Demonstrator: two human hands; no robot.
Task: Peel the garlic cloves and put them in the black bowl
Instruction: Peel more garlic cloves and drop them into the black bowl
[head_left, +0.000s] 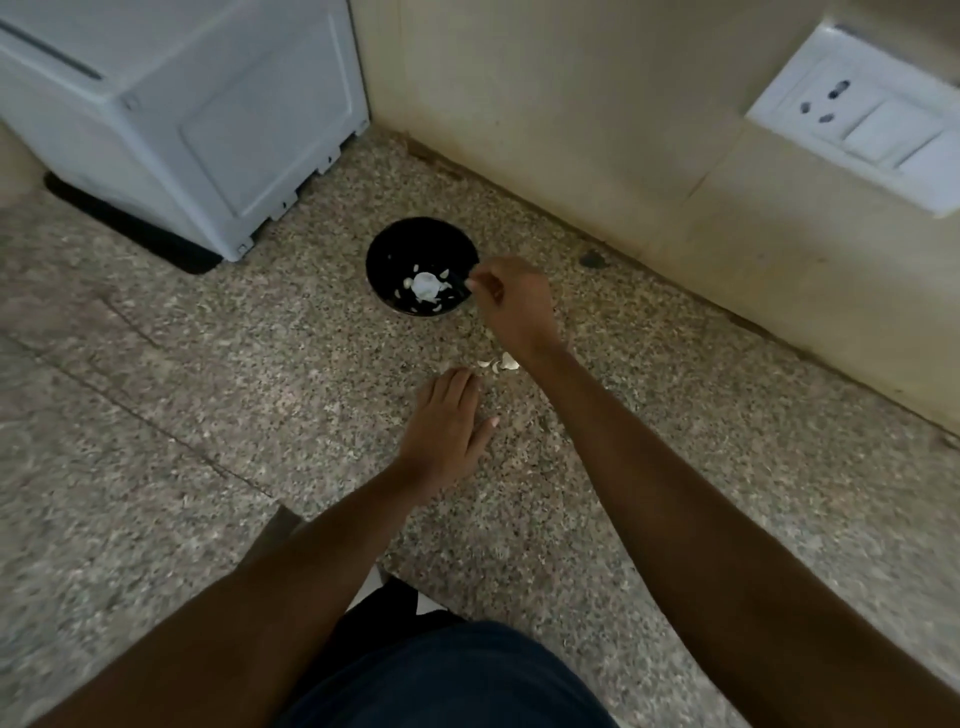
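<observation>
R hand (511, 304) curls at the round black bowl (384, 254) rim; can't tell if it grips anything. L hand (441, 431) lies flat & loose on speckled stone counter (208, 389), near papery peels (501, 362).

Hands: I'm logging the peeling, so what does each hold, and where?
Left hand: nothing, fingers flat. Right hand over the bowl rim: fingertip contents can't be told.

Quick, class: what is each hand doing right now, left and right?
Left hand: open, fingers straight, flat on the counter.
Right hand: at the black bowl rim, fingers curled; whether it holds anything cannot be told.
</observation>
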